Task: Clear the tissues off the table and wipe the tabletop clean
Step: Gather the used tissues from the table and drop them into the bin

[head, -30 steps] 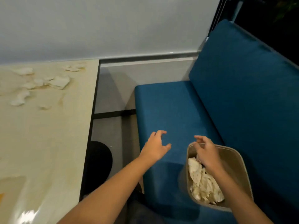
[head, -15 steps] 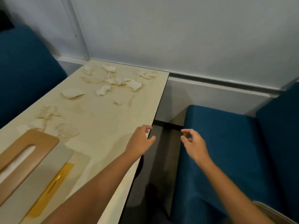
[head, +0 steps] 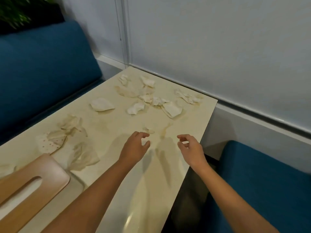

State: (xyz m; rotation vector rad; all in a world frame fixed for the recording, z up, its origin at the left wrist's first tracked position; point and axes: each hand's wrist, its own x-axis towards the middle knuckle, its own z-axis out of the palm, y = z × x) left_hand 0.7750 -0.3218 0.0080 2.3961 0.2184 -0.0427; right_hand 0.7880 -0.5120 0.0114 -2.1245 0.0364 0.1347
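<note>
A wooden-lidded tissue box (head: 33, 187) at the near left of the table (head: 151, 190) shows white tissue through its slot. Crumpled, brown-stained tissues (head: 102, 105) lie scattered over the far half, some flattened and translucent. The left hand (head: 134, 148) and right hand (head: 191, 148) hover near the right edge, fingers loosely curled, holding nothing

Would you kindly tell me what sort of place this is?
Probably a café or restaurant booth: blue cushioned benches face each other across a narrow table set against the wall, with a wooden-lidded tissue box and used tissues on it.
</note>
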